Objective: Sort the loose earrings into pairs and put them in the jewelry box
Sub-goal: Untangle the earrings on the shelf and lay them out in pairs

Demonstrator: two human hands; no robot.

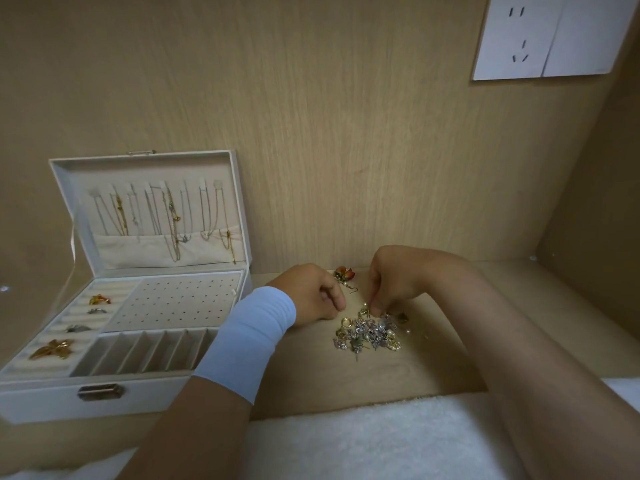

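We see a wooden bench [398, 372] closed at the back by a wood-grain panel [311, 116], on whose upper right corner sits a white wall socket [540, 36]. A white fleecy cloth [363, 441] lies along the bench's near edge.

At the left end of the bench stands the jewelry box [48, 400], open, with its lid [69, 188] leaning back against the panel. Necklaces [173, 216] hang inside the lid. In the tray we distinguish ring rolls on the left holding a gold leaf-shaped piece [52, 348], a perforated panel [176, 301] at the back right, and a row of narrow slots [152, 351] along the front.

The left hand [311, 296], above a pale wrist sleeve [249, 337], rests on the bench between the box and the loose jewelry, fingers curled under; we cannot tell whether they hold anything. The right hand [394, 278] reaches in from the right, its fingertips drawn together and pinching a small gold earring [367, 309].

The pile of earrings [370, 334] lies near the middle of the bench, just right of the left hand and directly below the right fingertips, well apart from the box. An orange flower earring [344, 273] lies at the bench's far edge, between the two hands, with a hook earring [352, 290] just in front of it. A few pearls [408, 330] lie at the pile's right side.
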